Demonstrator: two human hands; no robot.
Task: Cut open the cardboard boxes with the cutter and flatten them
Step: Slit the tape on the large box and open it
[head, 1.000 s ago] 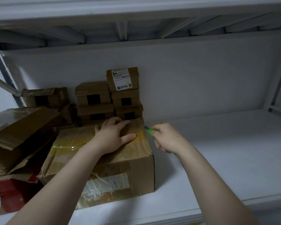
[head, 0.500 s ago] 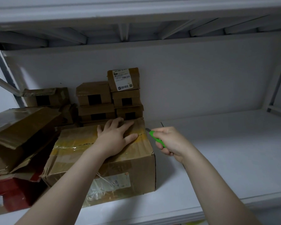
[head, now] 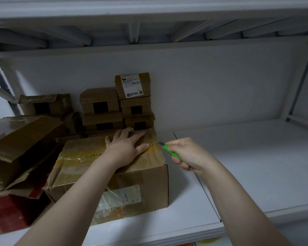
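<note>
On the white shelf (head: 256, 166), toward seven o'clock of the head view, the large cardboard box (head: 135, 181) is sitting with its taped top facing up. The person's left hand (head: 126, 148) is lying palm down on that top. Its fingers are stretching straight and spread toward one o'clock, gripping nothing and pressing flat on the tape. Its forearm is reaching in from the seven o'clock corner.

At three o'clock of the box, the right hand (head: 188, 155) is curling its fingers round the green cutter (head: 171, 151), with the thumb lying along the handle and the forearm coming up from five o'clock. The cutter's grey tip is pointing toward ten o'clock, just beside the box's top right edge where the tape seam ends; whether it is touching the cardboard cannot be told.

At twelve o'clock of the box, small cartons (head: 100, 103) are standing stacked against the back wall. At nine o'clock, a crushed carton (head: 20, 135) is leaning over a red box (head: 12, 208).
</note>
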